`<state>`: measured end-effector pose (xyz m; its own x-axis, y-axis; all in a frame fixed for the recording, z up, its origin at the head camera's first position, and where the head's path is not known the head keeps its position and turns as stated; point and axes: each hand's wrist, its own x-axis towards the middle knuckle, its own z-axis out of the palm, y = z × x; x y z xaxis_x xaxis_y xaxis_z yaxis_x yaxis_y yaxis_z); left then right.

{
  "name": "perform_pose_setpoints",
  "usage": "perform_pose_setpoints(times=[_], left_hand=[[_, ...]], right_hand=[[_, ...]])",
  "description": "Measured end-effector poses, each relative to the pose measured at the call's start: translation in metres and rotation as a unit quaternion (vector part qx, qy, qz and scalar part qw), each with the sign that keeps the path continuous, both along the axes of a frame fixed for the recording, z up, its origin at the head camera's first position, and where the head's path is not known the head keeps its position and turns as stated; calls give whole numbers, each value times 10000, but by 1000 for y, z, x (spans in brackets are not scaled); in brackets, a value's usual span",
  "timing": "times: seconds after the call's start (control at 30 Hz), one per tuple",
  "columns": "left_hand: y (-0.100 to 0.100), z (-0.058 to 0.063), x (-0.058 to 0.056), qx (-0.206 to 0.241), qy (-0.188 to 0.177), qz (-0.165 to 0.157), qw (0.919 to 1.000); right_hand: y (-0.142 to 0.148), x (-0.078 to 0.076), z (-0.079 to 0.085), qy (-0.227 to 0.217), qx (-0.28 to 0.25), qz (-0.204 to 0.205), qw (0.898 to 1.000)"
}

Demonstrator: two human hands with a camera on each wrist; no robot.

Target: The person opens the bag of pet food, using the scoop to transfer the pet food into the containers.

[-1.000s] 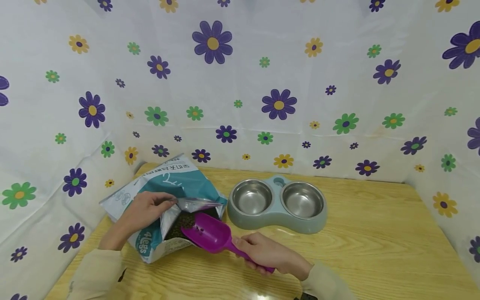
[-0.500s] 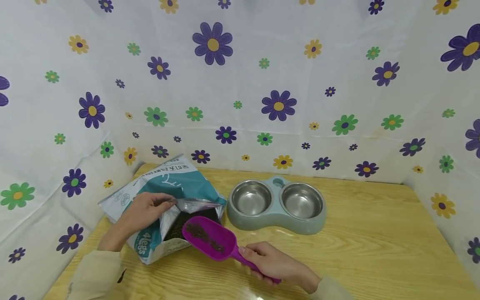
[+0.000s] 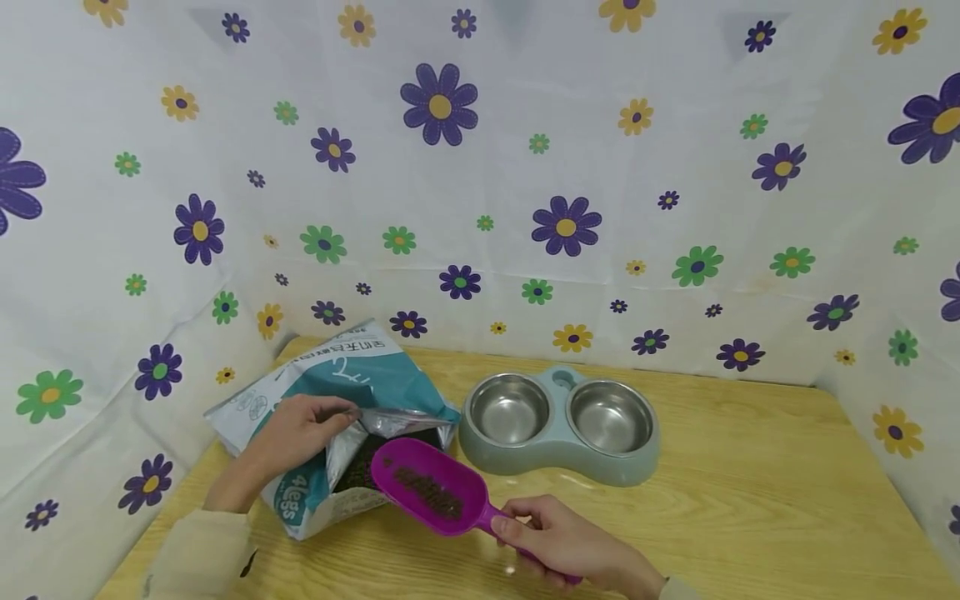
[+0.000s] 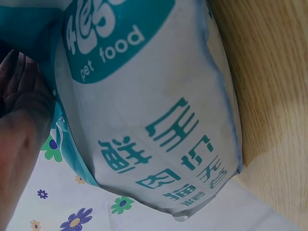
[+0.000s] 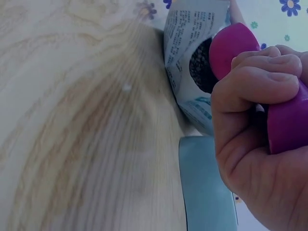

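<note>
Slanting diagonally, magenta scoop (image 3: 453, 476), mouth toward bag (image 3: 401, 379)

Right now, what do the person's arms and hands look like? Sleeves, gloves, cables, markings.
Left hand and right hand: both bare, no gloves or rings showing. Left arm: pale cream fabric sleeve, ending short of the wrist. Right arm: only the edge of a similar pale cuff shows. Small, thin black sliver beside the left sleeve, unidentifiable. No cables visible.
</note>
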<state>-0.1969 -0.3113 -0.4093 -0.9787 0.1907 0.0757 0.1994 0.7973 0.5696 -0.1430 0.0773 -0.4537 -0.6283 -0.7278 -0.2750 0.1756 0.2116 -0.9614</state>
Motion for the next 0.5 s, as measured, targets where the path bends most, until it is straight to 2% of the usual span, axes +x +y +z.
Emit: perform_pose_setpoints(times=[0.3, 0.5], left_hand=[[0, 2, -2, 88, 14, -165, 9998], [-1, 6, 1, -31, 144, -477, 9988]], right_hand=[[32, -12, 18, 281, 265, -176, 9991], [61, -33, 36, 470, 728, -278, 9959]])
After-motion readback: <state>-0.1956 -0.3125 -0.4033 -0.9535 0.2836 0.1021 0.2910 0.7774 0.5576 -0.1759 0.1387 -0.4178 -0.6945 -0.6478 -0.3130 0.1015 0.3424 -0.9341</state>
